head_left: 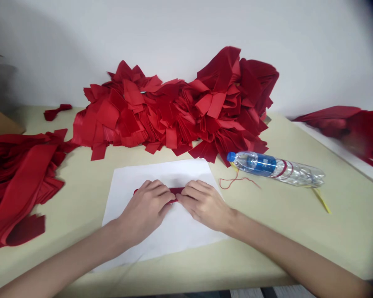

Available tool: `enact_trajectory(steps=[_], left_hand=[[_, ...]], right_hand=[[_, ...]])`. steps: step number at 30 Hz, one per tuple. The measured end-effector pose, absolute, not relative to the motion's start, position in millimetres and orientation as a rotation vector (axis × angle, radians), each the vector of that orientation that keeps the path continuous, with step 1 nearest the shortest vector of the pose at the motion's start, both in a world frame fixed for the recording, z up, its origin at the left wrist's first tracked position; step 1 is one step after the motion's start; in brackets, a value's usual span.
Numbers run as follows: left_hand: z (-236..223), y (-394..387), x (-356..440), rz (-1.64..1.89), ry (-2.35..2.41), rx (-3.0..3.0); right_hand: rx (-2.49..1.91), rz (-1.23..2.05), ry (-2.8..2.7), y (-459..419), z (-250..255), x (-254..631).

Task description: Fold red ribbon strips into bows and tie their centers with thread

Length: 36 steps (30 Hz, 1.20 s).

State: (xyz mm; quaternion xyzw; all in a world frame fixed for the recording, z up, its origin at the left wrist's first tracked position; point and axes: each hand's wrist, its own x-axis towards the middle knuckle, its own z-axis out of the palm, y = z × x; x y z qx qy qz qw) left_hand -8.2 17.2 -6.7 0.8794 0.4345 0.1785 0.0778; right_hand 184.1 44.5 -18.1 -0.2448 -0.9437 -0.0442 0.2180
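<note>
Over a white sheet of paper (136,244), both hands hold one piece of red ribbon (176,191). My left hand (147,209) has its fingers closed on the ribbon's left part, and a bit of red sticks out past its knuckles. My right hand (205,203) pinches the right part, its fingertips almost meeting the left ones. Most of the ribbon is hidden under the fingers, so its full shape does not show.
A large heap of folded red ribbon pieces (174,116) lies against the wall. More red ribbon strips (21,178) lie at the left, near a small red bow (57,111). At the right are a plastic bottle (276,168) and loose red thread (236,180).
</note>
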Motion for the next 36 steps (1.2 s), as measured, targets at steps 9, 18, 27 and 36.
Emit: enact_trajectory(steps=[9,18,27,36], left_hand=[[-5,20,-2,0.417,1.406,2.636],[9,48,-5,0.37,1.416,2.171],[24,81,1,0.066,1.385,2.009],[23,87,2,0.026,1.37,1.981]], right_hand=[[-0.866,0.371,-2.571,51,-15,184],[-1.187,0.75,-2.472,64,1,177],[-1.35,0.924,-2.482,89,11,173],[-0.944,0.944,-2.832,117,22,170]])
